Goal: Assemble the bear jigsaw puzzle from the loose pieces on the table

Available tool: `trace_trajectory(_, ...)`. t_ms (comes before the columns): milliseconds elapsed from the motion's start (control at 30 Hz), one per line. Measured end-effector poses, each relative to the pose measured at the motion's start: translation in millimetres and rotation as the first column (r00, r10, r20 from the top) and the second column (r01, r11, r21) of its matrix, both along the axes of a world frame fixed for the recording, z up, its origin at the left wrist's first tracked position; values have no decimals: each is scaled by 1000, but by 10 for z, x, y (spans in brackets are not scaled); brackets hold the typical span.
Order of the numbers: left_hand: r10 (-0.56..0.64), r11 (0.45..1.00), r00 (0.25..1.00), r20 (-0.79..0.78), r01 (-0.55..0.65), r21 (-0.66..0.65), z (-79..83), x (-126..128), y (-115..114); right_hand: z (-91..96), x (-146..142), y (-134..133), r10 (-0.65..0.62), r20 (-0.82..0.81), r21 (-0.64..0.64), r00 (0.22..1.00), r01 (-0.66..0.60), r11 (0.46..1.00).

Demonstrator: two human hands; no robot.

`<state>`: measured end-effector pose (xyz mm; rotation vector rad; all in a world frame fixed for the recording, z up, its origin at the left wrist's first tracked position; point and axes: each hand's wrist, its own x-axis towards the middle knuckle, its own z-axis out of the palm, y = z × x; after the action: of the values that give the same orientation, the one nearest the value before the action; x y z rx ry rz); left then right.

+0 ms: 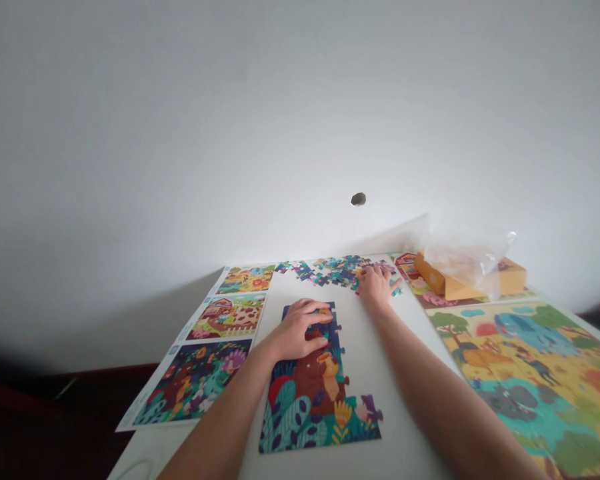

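A partly joined jigsaw puzzle (305,427) in dark blue, with a brown bear and leafy plants, lies on the white table. My left hand (297,330) rests on its upper part, fingers stretched out and thumb apart, hiding some of the picture. Farther back, my right hand (375,287) reaches onto a spread of loose puzzle pieces (343,272). Its fingers are apart over the right end of the pile, and I see no piece lifted in them. A purple piece (367,408) juts from the puzzle's lower right edge.
To the left lies a printed picture sheet (180,350) showing three scenes. A finished safari puzzle (535,373) covers the right side. Behind it, an orange box (463,287) carries a clear plastic bag (463,257). The wall (290,167) with a small hole borders the table's back.
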<state>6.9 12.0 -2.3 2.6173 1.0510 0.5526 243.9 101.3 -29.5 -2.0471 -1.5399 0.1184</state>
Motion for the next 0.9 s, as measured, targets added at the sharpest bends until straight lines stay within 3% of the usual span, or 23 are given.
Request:
trace_trajectory(267,-10,1000,1000,7,10,8,17,-11,-1,-16,23,30,7,-29,28,1000,-6,1000)
trace_trajectory(367,-15,1000,1000,21,14,10,6,-6,0,10,31,19,-19,-88,148,996,32,988)
trace_trajectory(433,2,1000,998,59,-3,14,-30,1,15,36,4,-38,92,-161,278,983,-44,959)
trace_trajectory(500,69,997,986,151,-73,17,-84,8,46,67,-69,-149,332,-199,431,922,-222,875)
trace_trajectory(567,180,981,934,307,-193,13,-136,8,86,98,-186,-293,547,-186,569,816,-364,737)
trace_trajectory(700,298,948,803,516,-312,-63,-180,-2,143,138,-430,-517,755,-40,665,655,-546,509)
trace_trajectory(767,333,932,760,559,-353,-75,-176,2,147,138,-489,-559,803,13,646,596,-618,448)
trace_trajectory(900,305,944,757,578,-320,-79,-159,37,130,126,-461,-603,835,22,617,550,-664,421)
